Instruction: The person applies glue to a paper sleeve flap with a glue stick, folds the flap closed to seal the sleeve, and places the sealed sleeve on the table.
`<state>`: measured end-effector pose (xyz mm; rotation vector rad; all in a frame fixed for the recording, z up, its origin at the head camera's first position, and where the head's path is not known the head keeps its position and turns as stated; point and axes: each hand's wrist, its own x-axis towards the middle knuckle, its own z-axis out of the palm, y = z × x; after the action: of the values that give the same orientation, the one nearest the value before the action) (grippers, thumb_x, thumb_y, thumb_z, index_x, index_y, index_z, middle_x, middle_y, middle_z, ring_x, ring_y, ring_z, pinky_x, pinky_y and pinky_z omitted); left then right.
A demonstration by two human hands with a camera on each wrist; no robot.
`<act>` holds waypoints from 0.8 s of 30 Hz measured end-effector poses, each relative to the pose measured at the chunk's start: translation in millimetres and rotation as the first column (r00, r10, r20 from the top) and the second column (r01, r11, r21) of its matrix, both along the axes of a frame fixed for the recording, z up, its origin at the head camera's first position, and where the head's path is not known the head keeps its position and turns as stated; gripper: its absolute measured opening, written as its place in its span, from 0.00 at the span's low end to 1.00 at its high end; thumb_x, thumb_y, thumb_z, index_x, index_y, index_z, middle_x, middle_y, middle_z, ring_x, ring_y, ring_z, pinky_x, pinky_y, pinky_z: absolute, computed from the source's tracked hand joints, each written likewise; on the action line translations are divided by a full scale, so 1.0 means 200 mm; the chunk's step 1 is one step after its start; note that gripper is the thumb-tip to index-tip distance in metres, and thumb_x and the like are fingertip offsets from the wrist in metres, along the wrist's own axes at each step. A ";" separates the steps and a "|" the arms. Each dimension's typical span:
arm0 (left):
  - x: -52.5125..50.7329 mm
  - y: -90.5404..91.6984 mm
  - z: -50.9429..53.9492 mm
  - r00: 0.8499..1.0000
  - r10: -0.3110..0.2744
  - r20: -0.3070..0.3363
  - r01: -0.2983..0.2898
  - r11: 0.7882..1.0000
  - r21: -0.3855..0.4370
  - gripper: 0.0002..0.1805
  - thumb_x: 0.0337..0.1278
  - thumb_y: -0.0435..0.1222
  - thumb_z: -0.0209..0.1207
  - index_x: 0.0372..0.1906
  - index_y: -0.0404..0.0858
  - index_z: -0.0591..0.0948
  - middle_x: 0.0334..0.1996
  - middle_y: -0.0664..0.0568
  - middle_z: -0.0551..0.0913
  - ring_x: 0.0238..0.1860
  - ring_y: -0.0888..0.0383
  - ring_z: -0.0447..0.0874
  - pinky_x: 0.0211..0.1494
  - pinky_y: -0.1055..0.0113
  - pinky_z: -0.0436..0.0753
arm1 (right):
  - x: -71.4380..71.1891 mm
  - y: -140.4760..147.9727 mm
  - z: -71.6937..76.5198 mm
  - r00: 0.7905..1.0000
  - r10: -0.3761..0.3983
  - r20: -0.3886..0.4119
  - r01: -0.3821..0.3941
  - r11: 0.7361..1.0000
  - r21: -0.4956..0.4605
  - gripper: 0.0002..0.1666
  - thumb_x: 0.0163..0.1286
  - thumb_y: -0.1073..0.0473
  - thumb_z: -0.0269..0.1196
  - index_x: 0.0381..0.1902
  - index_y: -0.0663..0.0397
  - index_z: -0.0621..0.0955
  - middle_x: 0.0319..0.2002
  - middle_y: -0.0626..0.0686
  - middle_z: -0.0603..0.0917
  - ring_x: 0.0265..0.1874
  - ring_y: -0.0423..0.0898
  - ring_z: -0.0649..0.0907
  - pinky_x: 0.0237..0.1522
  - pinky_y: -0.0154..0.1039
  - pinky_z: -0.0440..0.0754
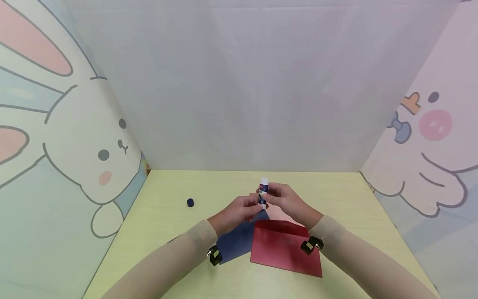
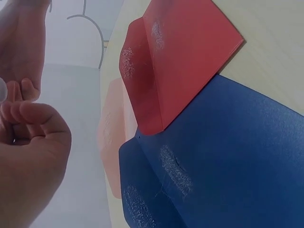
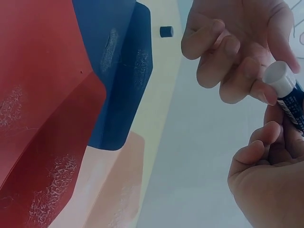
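A glue stick (image 1: 263, 196) with a dark blue label and white ends stands upright between both hands above the table. My right hand (image 1: 289, 203) grips its barrel. The left hand (image 1: 240, 211) has thumb and fingers around the lower end, whose white base (image 3: 279, 79) shows in the right wrist view. Below lie a red envelope (image 1: 285, 253), a blue envelope (image 1: 237, 241) and a pink envelope (image 2: 111, 137), overlapping, their flaps folded open. Whitish glue smears mark the flaps; the red and blue bodies carry them too. Most of the pink envelope is hidden.
A dark blue cap (image 1: 190, 202) lies on the pale yellow table (image 1: 164, 232), left of the envelopes. A plain whitish wall (image 1: 239, 104) rises at the back, and cartoon-printed panels (image 1: 82, 174) flank the table.
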<state>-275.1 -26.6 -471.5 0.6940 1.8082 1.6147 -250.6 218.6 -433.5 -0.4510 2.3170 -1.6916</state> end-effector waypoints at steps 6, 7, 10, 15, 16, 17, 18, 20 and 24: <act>0.01 0.02 -0.01 0.998 0.057 -0.015 -0.057 0.998 0.000 0.15 0.92 0.47 0.63 0.44 0.41 0.82 0.37 0.55 0.74 0.37 0.55 0.73 0.51 0.59 0.76 | 0.00 0.00 0.00 1.000 -0.008 -0.004 0.008 1.000 0.012 0.27 0.95 0.56 0.62 0.77 0.71 0.81 0.74 0.74 0.85 0.69 0.53 0.88 0.75 0.52 0.87; 0.01 0.02 -0.01 0.998 0.065 -0.011 -0.065 0.998 0.001 0.15 0.92 0.47 0.64 0.43 0.42 0.82 0.36 0.56 0.74 0.37 0.55 0.73 0.51 0.58 0.76 | 0.00 0.00 0.00 1.000 -0.009 -0.005 0.009 1.000 0.013 0.26 0.95 0.56 0.62 0.77 0.71 0.82 0.74 0.74 0.85 0.69 0.53 0.88 0.76 0.52 0.87; 0.01 0.03 -0.01 0.996 0.092 -0.006 -0.092 0.996 0.005 0.15 0.89 0.47 0.67 0.40 0.45 0.81 0.34 0.56 0.73 0.35 0.56 0.72 0.51 0.58 0.76 | 0.00 0.00 0.00 1.000 -0.006 -0.006 0.006 1.000 0.012 0.26 0.95 0.57 0.62 0.77 0.71 0.82 0.74 0.74 0.85 0.69 0.53 0.89 0.77 0.53 0.87; 0.02 0.03 0.00 0.991 0.134 -0.022 -0.134 0.991 0.004 0.16 0.87 0.45 0.69 0.37 0.45 0.80 0.33 0.56 0.74 0.35 0.55 0.73 0.50 0.60 0.77 | 0.00 -0.01 0.00 1.000 0.004 -0.010 -0.004 1.000 0.018 0.25 0.95 0.57 0.62 0.76 0.70 0.83 0.72 0.72 0.87 0.67 0.53 0.89 0.76 0.54 0.88; 0.03 0.04 0.01 0.989 0.144 -0.021 -0.144 0.990 0.004 0.17 0.86 0.45 0.70 0.36 0.45 0.80 0.33 0.57 0.74 0.35 0.55 0.73 0.50 0.60 0.77 | 0.00 -0.01 0.00 1.000 0.004 -0.013 -0.004 1.000 0.019 0.25 0.94 0.57 0.62 0.76 0.70 0.83 0.72 0.72 0.87 0.66 0.53 0.89 0.76 0.54 0.88; 0.03 0.04 0.01 0.988 0.155 -0.020 -0.155 0.988 0.001 0.17 0.85 0.44 0.71 0.35 0.45 0.80 0.32 0.57 0.75 0.35 0.55 0.74 0.50 0.60 0.77 | 0.00 -0.01 0.00 1.000 0.003 -0.015 -0.003 1.000 0.022 0.24 0.94 0.57 0.63 0.75 0.69 0.83 0.71 0.71 0.88 0.66 0.52 0.89 0.75 0.54 0.89; 0.03 0.04 0.01 0.986 0.166 -0.019 -0.166 0.986 -0.004 0.18 0.84 0.44 0.72 0.34 0.46 0.80 0.32 0.58 0.75 0.35 0.55 0.74 0.49 0.60 0.78 | 0.00 -0.01 0.00 1.000 0.001 -0.021 -0.001 1.000 0.024 0.23 0.94 0.58 0.63 0.75 0.69 0.84 0.70 0.71 0.88 0.65 0.52 0.89 0.74 0.53 0.89; 0.03 0.05 0.01 0.983 0.182 -0.014 -0.182 0.983 -0.013 0.19 0.82 0.45 0.74 0.32 0.46 0.79 0.31 0.58 0.77 0.36 0.55 0.75 0.49 0.60 0.79 | 0.00 -0.02 0.00 1.000 -0.005 -0.026 0.006 1.000 0.029 0.22 0.93 0.59 0.64 0.73 0.69 0.85 0.68 0.70 0.89 0.63 0.51 0.90 0.72 0.50 0.91; 0.04 0.05 0.00 0.980 0.201 -0.004 -0.201 0.979 -0.025 0.20 0.78 0.45 0.78 0.32 0.47 0.79 0.32 0.59 0.79 0.37 0.56 0.76 0.48 0.59 0.79 | 0.00 -0.03 0.00 0.999 -0.020 -0.030 0.022 0.999 0.041 0.20 0.91 0.61 0.67 0.71 0.68 0.86 0.65 0.69 0.91 0.59 0.49 0.90 0.66 0.42 0.92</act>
<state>-267.9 -15.9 -470.8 0.5142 1.9489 1.7168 -250.4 211.8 -433.9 -0.4480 2.3810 -1.6537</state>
